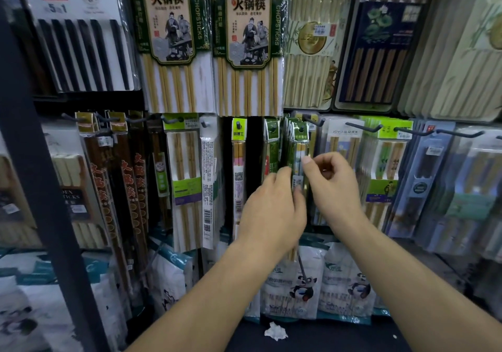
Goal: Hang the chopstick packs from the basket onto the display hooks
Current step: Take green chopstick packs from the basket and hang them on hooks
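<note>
— Forearms reach in from the near edge. What does the left hand hold?
— Its fingers curl round the green chopstick pack, which hangs on a hook in the middle row.
— And the right hand?
— Curled, with the forefinger tip touching the pack's right edge. Whether it pinches the pack cannot be told.

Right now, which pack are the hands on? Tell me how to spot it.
Find the two big packs with painted men up top. Below the right one hangs a thin green pack, the only one the left hand and right hand touch.
</note>
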`<state>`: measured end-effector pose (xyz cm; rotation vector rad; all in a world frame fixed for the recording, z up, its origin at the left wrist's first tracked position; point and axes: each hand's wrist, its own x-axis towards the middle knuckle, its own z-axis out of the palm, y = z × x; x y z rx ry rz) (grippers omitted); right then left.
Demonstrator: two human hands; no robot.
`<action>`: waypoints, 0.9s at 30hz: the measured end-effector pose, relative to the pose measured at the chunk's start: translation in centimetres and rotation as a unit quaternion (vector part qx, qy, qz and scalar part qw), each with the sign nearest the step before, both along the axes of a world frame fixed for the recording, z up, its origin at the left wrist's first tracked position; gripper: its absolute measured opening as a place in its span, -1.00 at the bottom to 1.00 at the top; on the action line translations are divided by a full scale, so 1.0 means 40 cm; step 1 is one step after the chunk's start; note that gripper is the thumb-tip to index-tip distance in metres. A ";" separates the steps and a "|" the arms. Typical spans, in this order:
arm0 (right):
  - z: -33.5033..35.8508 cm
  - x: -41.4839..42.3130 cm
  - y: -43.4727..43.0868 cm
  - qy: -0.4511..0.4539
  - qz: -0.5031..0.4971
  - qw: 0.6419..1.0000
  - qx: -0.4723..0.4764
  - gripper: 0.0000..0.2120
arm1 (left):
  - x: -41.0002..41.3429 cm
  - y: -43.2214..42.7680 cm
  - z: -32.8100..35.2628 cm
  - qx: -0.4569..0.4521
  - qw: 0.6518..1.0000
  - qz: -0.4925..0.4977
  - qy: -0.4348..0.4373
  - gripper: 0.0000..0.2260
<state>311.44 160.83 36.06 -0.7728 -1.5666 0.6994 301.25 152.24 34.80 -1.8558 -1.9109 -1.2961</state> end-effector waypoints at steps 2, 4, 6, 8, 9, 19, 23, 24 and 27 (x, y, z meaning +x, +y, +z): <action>-0.025 0.001 0.005 -0.021 0.032 0.999 -0.023 -0.87 | 0.015 0.010 -0.006 -0.010 0.998 -0.006 -0.059 -0.57; -0.046 0.003 0.013 -0.033 0.092 0.993 -0.061 -0.70 | 0.027 0.024 -0.014 -0.029 0.990 -0.016 -0.139 -0.52; -0.062 -0.001 0.019 -0.031 0.157 0.981 -0.112 -0.51 | 0.041 0.041 -0.018 -0.055 0.967 -0.051 -0.242 -0.46; -0.072 -0.011 0.024 -0.013 0.201 0.968 -0.148 -0.40 | 0.057 0.060 -0.019 -0.065 0.940 -0.086 -0.322 -0.42; -0.074 -0.015 0.027 0.001 0.222 0.961 -0.166 -0.37 | 0.064 0.071 -0.019 -0.063 0.929 -0.095 -0.353 -0.42; -0.086 -0.055 0.061 0.055 0.311 0.907 -0.278 -0.34 | 0.058 0.152 -0.045 -0.025 0.851 -0.170 -0.497 -0.46; -0.078 -0.069 0.082 0.093 0.311 0.900 -0.292 -0.44 | 0.049 0.178 -0.031 -0.028 0.846 -0.164 -0.507 -0.48; -0.077 -0.072 0.086 0.100 0.311 0.899 -0.291 -0.49 | 0.049 0.181 -0.029 -0.030 0.844 -0.164 -0.510 -0.48; -0.084 -0.067 0.089 0.100 0.305 0.903 -0.285 -0.47 | 0.055 0.166 -0.037 -0.043 0.840 -0.171 -0.513 -0.47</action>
